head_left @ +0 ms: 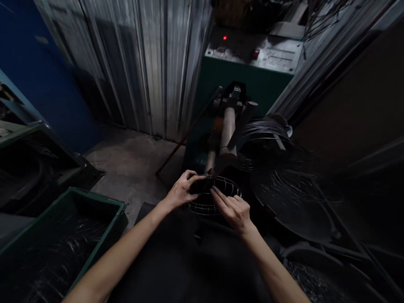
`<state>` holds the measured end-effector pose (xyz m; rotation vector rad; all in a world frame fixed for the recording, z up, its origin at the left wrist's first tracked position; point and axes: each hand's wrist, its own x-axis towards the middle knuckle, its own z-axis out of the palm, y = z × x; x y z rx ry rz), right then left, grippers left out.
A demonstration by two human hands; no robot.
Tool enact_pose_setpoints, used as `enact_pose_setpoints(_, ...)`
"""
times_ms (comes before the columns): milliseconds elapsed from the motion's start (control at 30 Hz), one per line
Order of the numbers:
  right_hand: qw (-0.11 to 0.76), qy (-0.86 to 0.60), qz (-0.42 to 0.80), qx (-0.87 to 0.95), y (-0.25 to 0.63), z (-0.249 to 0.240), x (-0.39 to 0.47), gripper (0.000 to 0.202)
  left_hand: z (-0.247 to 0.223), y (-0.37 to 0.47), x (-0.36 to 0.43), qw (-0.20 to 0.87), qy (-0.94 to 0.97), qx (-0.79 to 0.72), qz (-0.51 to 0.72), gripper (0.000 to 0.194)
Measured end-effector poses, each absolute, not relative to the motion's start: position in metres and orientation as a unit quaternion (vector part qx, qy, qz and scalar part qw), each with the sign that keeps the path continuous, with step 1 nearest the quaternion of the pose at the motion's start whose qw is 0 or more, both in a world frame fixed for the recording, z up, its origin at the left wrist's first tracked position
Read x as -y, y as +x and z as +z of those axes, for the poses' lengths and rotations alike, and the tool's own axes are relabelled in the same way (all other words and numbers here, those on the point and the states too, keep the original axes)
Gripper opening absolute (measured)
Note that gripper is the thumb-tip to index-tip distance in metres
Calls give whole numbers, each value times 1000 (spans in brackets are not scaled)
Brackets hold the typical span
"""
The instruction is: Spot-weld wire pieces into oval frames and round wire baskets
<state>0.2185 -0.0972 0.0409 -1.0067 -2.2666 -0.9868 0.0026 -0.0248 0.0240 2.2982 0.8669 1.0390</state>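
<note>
A round wire basket point(208, 210) is held between my hands at the lower end of a green machine's point(244, 78) metal arms point(228, 128). My left hand point(184, 188) grips the basket's left side, thumb and fingers around its rim. Over the near right part of the rim lies my right hand point(233, 208), its index finger pointing into the ring and the other fingers curled against the wire. The basket's far rim touches or sits just under the lower arm tip; darkness hides the exact contact.
A green crate point(119, 206) holding wire pieces stands at lower left. Coiled wire point(265, 129) and a dark round tray point(296, 208) are on the right, above a container of small metal pieces point(313, 283). A corrugated wall point(152, 57) rises behind.
</note>
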Motion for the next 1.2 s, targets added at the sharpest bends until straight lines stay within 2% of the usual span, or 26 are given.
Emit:
enact_pose_setpoints(267,217,-374,-379,818,221,34,90,51,22,3,14,207,848,-305,382,63)
enact_pose_setpoints(467,246,-403,-356,806,210,30,89,34,19,-1,14,201,855,-282,385,63)
enact_pose_setpoints(600,273,-471,-285,789,225,33,136,36,9,-4,13,234,826,-317,402,78)
enact_pose_setpoints(667,282,-575,-228,734,256,24,184,38,6,-5,12,251,815,-328,407,80)
enact_pose_setpoints(733,243,-745,-162,599,300,6,238,35,5,-4,13,258,813,-322,412,77)
enact_pose_setpoints(800,136,-863,-87,478,346,-21,288,39,5,-4,16,257,810,-312,425,73)
enact_pose_setpoints(867,67,-882,20,466,381,-52,328,33,5,-4,21,261,805,-309,435,70)
enact_pose_setpoints(1000,35,-881,101,461,392,-102,370,15,6,-7,39,286,789,-316,443,73)
enact_pose_setpoints(1200,-34,-896,127,424,389,-112,392,22,9,-14,65,285,793,-352,408,57)
